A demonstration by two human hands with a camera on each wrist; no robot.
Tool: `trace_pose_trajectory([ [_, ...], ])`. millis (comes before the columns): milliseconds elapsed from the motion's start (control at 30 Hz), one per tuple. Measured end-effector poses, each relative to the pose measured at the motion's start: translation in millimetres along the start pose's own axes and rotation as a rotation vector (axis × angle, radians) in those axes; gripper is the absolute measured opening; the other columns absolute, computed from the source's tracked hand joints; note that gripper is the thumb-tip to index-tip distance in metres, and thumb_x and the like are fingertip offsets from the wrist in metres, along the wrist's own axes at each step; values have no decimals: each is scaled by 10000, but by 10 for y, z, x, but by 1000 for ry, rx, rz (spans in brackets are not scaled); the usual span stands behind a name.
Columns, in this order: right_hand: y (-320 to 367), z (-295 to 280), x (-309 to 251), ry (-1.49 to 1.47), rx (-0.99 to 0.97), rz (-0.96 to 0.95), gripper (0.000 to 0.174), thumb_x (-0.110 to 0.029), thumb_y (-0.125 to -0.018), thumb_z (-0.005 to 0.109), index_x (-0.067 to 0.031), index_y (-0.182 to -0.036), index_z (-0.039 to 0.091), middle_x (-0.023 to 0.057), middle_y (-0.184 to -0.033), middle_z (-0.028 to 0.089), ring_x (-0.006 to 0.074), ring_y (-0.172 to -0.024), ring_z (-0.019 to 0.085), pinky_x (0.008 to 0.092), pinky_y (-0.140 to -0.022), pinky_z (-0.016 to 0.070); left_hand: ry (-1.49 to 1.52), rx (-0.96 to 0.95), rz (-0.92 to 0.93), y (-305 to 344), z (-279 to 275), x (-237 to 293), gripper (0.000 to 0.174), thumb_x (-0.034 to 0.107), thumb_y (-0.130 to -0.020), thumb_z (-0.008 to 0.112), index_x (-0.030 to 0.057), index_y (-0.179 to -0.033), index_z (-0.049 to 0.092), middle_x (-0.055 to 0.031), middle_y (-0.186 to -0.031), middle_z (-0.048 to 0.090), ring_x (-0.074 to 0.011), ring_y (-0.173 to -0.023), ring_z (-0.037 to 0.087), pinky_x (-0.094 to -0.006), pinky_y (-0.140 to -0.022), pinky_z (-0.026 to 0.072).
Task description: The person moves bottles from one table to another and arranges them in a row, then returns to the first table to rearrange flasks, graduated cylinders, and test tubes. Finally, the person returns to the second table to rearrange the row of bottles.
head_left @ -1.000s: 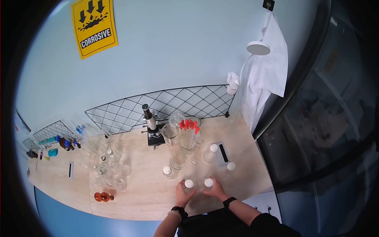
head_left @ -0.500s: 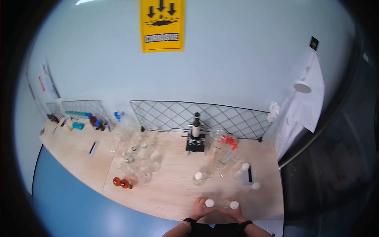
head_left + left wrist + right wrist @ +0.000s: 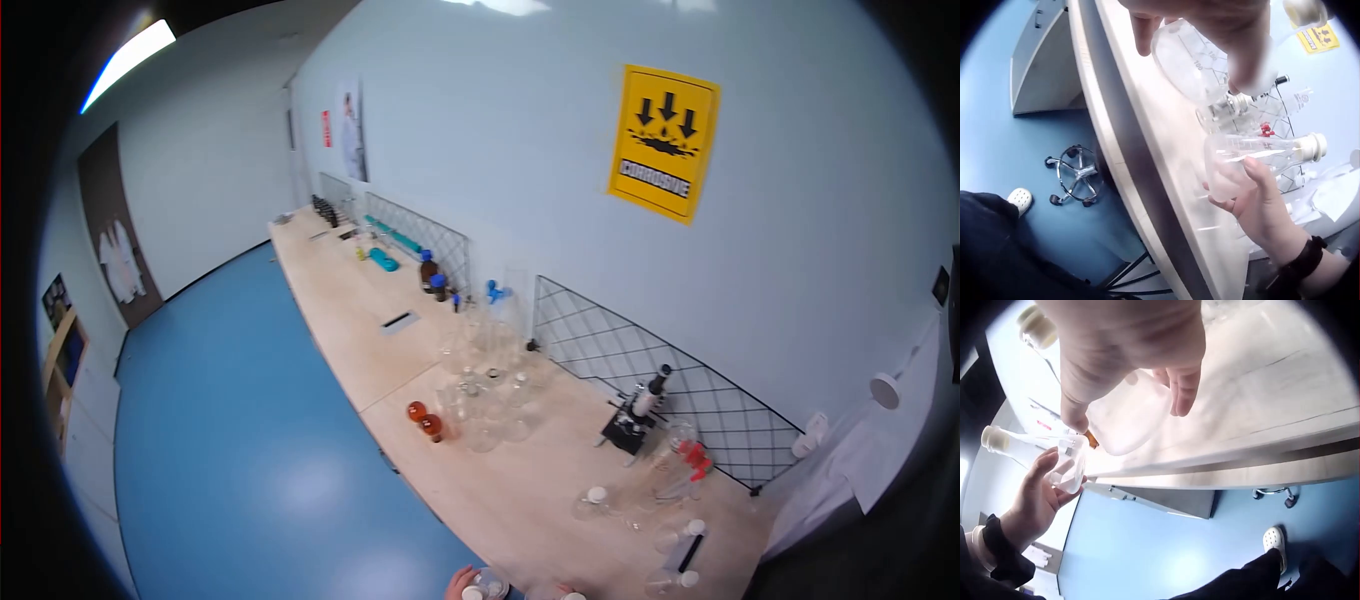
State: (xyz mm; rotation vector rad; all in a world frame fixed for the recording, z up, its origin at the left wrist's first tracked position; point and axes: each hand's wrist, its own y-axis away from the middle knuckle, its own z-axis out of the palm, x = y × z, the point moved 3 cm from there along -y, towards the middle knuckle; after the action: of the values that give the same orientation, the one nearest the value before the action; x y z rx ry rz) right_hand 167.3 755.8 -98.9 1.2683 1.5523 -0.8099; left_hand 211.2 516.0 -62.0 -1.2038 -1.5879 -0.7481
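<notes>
Each hand grips a clear conical flask with a white cap. My left hand [image 3: 1032, 506] has its thumb and fingers round the body of one flask [image 3: 1179, 59], which shows printed volume marks in the left wrist view. The other flask [image 3: 1232, 165] is held by my right hand [image 3: 1266, 212], thumb on the near side and fingers beneath. Both flasks look empty and are side by side at the bench's front edge. In the head view, only the flask tops and parts of the hands show at the bottom border.
On the wooden bench [image 3: 560, 520] stand more capped flasks [image 3: 592, 503], a microscope [image 3: 635, 420] and red-topped tubes [image 3: 695, 460]. Further left are clustered clear glassware [image 3: 485, 405], amber round glass pieces [image 3: 430, 428] and dark blue-capped bottles [image 3: 428, 270]. A wheeled stool base [image 3: 1079, 175] is on the floor.
The head view has swung left, bringing the bench's far end and blue floor into sight. Both hands, still gripping their flasks, have dropped to the bottom border.
</notes>
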Motion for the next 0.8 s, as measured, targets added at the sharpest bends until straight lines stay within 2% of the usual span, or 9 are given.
trace_pose_trajectory([
  [67, -56, 230, -133, -6, -84, -49, 602, -304, -650, 756, -16, -1122, 518, 156, -1024, 591, 273, -922, 581, 370, -820, 466, -16, 43, -74, 270, -282, -89, 790, 262, -605, 815, -24, -1229, 425, -184, -1171, 507, -270, -1095, 493, -378, -944, 403],
  [233, -177, 964, -510, -45, -274, -212, 488, -282, -727, 697, -28, -1114, 541, 178, -1027, 597, 309, -914, 584, 393, -823, 463, 139, 304, -239, 565, -966, -53, 666, 163, -630, 803, -13, -1162, 443, -122, -1033, 568, -201, -958, 551, -322, -839, 469],
  [333, -347, 1540, -670, 19, -332, -219, 567, -269, -687, 735, -33, -1148, 504, 166, -1049, 584, 291, -934, 575, 381, -840, 456, 225, 460, -273, 629, -1439, -289, 678, 177, -630, 805, -14, -1166, 435, -125, -1029, 567, -205, -953, 555, -328, -837, 472],
  [433, -558, 2244, -796, 88, -366, -243, 654, -256, -648, 774, -39, -1183, 467, 154, -1072, 570, 274, -955, 566, 368, -857, 449, 91, 495, -311, 593, -1962, -877, 708, 193, -630, 806, -9, -1186, 417, -144, -1096, 537, -222, -1003, 533, -340, -871, 453],
  [533, -703, 3067, -1108, 139, -386, -260, 747, -244, -608, 813, -45, -1217, 430, 143, -1094, 556, 256, -975, 556, 355, -874, 442, -313, 530, -203, 476, -2762, -874, 734, 206, -634, 805, -7, -1207, 398, -160, -1154, 503, -242, -1052, 506, -353, -906, 428],
  [567, -759, 3289, -1309, 129, -415, -240, 754, -294, -601, 813, -50, -1211, 443, 157, -1099, 555, 261, -1026, 532, 358, -888, 431, -219, 546, -187, 452, -2979, -1050, 744, 202, -642, 799, -7, -1222, 383, -163, -1161, 498, -258, -1071, 492, -358, -923, 412],
  [667, -1021, 3991, -1707, 205, -491, -273, 810, -387, -549, 832, 3, -1157, 464, 184, -1074, 548, 297, -1016, 539, 379, -869, 444, -263, 551, -145, 303, -3700, -1364, 749, 199, -648, 795, -7, -1230, 371, -162, -1139, 504, -257, -1062, 495, -353, -907, 424],
  [700, -1094, 4163, -1883, 143, -511, -263, 785, -404, -567, 813, -10, -1154, 471, 199, -1088, 529, 333, -1042, 509, 394, -890, 425, -255, 598, -181, 269, -3892, -1500, 746, 174, -646, 796, 7, -1231, 364, -153, -1123, 505, -238, -1034, 506, -346, -886, 436],
  [800, -1376, 4573, -2338, 135, -543, -294, 771, -399, -571, 812, -16, -1151, 478, 183, -1098, 519, 320, -1054, 498, 381, -895, 419, -241, 680, -194, 105, -4400, -1836, 739, 140, -634, 802, 29, -1218, 364, -136, -1098, 511, -217, -999, 516, -337, -864, 449],
])
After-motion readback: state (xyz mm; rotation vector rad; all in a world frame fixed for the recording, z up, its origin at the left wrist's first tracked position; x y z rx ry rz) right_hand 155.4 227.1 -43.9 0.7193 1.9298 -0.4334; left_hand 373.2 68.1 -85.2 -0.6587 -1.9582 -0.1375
